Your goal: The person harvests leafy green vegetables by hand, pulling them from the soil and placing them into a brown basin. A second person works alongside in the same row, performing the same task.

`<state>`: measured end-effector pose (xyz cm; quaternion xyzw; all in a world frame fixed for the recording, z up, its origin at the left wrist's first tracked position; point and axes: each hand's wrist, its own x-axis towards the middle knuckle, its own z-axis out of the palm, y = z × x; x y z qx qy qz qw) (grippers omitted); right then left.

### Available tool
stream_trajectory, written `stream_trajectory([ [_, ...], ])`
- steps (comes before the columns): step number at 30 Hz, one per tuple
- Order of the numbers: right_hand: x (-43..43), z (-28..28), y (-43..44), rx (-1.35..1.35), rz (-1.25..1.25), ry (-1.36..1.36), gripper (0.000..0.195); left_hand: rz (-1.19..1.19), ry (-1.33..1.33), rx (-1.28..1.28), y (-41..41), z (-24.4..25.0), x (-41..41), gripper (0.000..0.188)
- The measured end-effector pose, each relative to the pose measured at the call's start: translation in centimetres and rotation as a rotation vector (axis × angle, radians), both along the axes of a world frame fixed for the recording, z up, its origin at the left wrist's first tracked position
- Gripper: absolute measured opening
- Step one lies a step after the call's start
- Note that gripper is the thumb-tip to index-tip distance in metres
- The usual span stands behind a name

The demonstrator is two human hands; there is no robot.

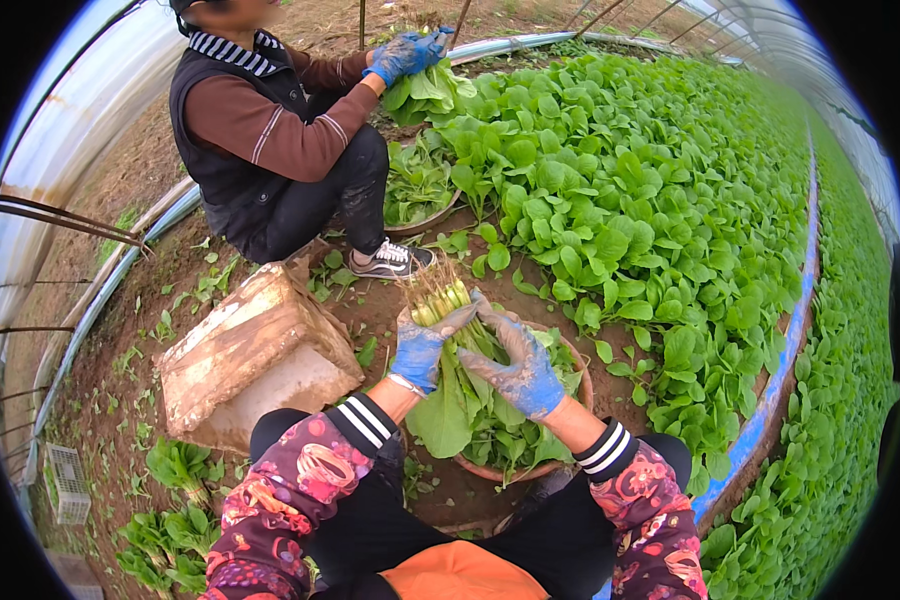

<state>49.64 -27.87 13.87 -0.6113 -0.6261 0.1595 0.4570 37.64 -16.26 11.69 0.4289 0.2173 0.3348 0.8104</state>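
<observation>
My left hand [423, 349], in a muddy blue glove, is closed around a bunch of leafy greens [446, 416]. The bunch's pale stems and brown roots point up and away from me, and its leaves hang down towards my lap. My right hand [521, 364], gloved alike, has its fingers at the right side of the stems; the fingers look parted and whether they grip is unclear. Below both hands stands a round reddish-brown basin [586, 375] holding loose greens.
A co-worker [270, 135] in blue gloves squats at upper left with greens, beside another basin [427, 223]. A dirty foam block [247, 352] lies left. Tied bunches [180, 465] and a white crate [67, 484] are at lower left. Growing greens [607, 187] fill the right.
</observation>
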Motion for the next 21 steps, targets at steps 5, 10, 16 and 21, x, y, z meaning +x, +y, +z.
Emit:
stream_trajectory([
  [5, -0.6, 0.7, 0.7, -0.156, -0.086, -0.051, 0.131, -0.067, -0.04, 0.063, 0.7, -1.7, 0.4, 0.043],
  [10, -1.3, -0.5, 0.3, -0.322, -0.177, 0.07, 0.118, -0.075, -0.013, -0.169, -0.9, -1.4, 1.5, 0.035],
  [16, 0.9, -1.6, -0.2, -0.131, -0.051, 0.318, 0.104, -0.486, -0.006, 0.13, 0.8, 0.7, 1.0, 0.061],
  [21, 0.2, 0.4, -0.5, -0.227, -0.077, 0.082, 0.097, -0.486, -0.282, 0.112, 0.0, 0.7, 1.9, 0.068],
])
